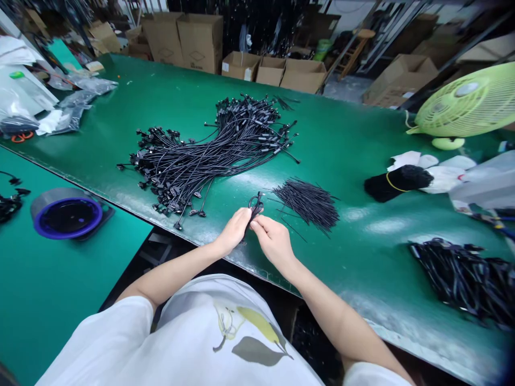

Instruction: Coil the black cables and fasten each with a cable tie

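Pinching a small looped black cable (256, 206) tightly between closed fingers (257, 226), the left hand (234, 231) and right hand (273, 241) are working together just above the green table (362, 123).

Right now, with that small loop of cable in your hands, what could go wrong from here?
The loop of black cable between your left hand and right hand could snag the thin black wires right beside it. The large cable pile could tangle with it. Loose pieces might slide off the green bench's front edge.
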### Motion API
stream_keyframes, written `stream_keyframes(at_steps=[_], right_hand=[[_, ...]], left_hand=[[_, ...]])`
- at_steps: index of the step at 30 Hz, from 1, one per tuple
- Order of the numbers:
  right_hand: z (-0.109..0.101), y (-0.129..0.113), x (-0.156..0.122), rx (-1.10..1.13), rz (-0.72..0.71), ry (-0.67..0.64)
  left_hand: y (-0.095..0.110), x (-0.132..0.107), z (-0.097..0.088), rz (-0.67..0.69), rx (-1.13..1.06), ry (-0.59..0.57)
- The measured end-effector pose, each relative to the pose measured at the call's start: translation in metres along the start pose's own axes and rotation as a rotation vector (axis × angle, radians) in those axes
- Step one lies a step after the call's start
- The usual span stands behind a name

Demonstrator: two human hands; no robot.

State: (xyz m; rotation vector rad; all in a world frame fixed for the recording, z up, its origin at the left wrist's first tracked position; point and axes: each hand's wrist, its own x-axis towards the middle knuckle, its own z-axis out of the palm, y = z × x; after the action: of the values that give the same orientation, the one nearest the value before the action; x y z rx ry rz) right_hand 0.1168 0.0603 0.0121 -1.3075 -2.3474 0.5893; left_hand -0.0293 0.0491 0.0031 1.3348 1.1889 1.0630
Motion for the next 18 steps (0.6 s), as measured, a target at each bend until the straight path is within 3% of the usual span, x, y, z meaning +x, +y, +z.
stream_keyframes(at_steps=[2, 5, 7, 10, 12, 15, 18], right_hand=[[0.002, 0.004, -0.002, 0.067, 0.031, 0.005], [-0.004, 0.015, -0.007, 0.106, 0.074, 0.040], [-0.007, 0.016, -0.012, 0.086, 0.089, 0.087], [-0.001, 0.004, -0.021, 0.030, 0.013, 0.094], [0.007, -0.006, -0.028, -0.050, -0.108, 0.063], [0.011, -0.006, -0.034, -0.126, -0.215, 0.058], [0.005, 0.007, -0.031, -0.106, -0.165, 0.105]], left_hand=[[0.005, -0.006, -0.010, 0.140, 0.210, -0.002], [0.005, -0.019, -0.019, 0.196, 0.341, -0.228], [-0.002, -0.021, -0.017, 0.072, 0.233, -0.312], [-0.013, -0.012, -0.010, -0.160, 0.017, -0.238], [-0.012, -0.005, -0.010, -0.227, -0.119, -0.196], [0.001, -0.007, -0.021, -0.126, -0.203, -0.250], [0.012, -0.022, -0.024, -0.015, -0.054, -0.342]])
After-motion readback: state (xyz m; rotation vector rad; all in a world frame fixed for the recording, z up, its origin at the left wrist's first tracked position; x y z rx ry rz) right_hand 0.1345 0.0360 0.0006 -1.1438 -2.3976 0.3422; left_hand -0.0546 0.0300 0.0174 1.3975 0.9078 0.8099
